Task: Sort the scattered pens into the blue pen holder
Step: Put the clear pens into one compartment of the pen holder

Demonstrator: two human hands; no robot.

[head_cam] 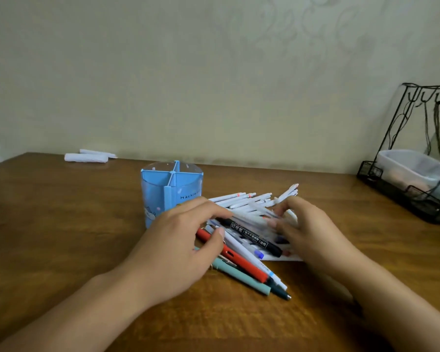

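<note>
A round blue pen holder [168, 191] with divided compartments stands on the wooden table [61, 224]; no pens show above its rim. Just right of it lies a heap of pens: several white pens [249, 199] at the back, a black marker [252, 237] in the middle, and a red pen [241, 262] and a teal pen [244, 275] in front. My left hand [183, 242] rests on the heap's left side, fingers stretched over the pens and thumb against the red pen. My right hand [308, 229] reaches in from the right, its curled fingers and thumb pinching blurred white pens.
Two rolled white paper pieces [87, 156] lie at the back left by the wall. A black wire rack [417, 158] holding a clear bag and a white plastic box stands at the back right. Bare wood stretches along the table's left and front.
</note>
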